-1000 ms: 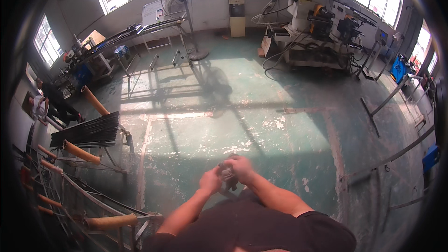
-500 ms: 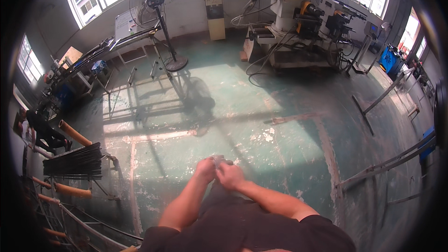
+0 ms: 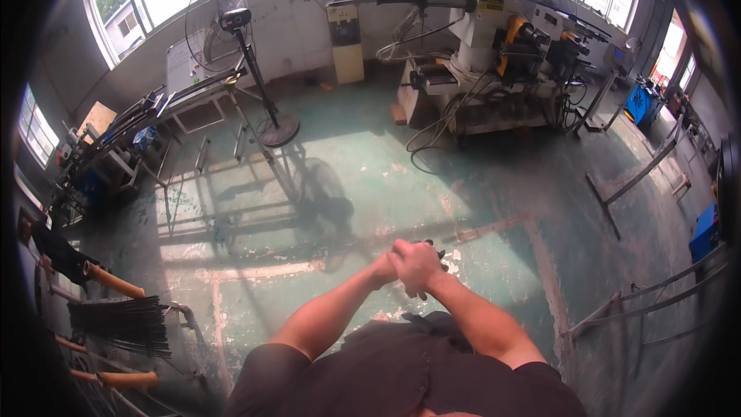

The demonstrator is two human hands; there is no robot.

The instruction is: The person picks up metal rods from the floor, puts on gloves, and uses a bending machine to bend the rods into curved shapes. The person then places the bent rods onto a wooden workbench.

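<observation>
So there's a small dark thing [image 3: 442, 256] poking out past the far side of the clasped hands, in front of the dark shirt [image 3: 363, 371] and above the floor. Too small to tell what it is, could honestly be darkened fingers. The right hand [image 3: 419, 265] is folded over the left hand [image 3: 384, 269], the 2 of them touching. The right's fingers look curled; the left is mostly covered, so I can't tell how open it is, or whether either hand has hold of anything.

Around that it's worn green floor [image 3: 370, 177] with sun patches and shadows. Off to the left, a bundle of black rods [image 3: 122, 326] sits between 2 tan rollers, 1 above [image 3: 114, 281] and 1 below [image 3: 127, 379], and another person [image 3: 55, 253] in dark clothes is bent over just past them. Farther out: a standing fan [image 3: 235, 19] next to a long table [image 3: 202, 86], a water dispenser [image 3: 346, 42] by the wall, then a big machine [image 3: 486, 62] with loose hoses. Over on the right, a metal rack [image 3: 656, 287] and a blue box [image 3: 703, 233] near the edge.
</observation>
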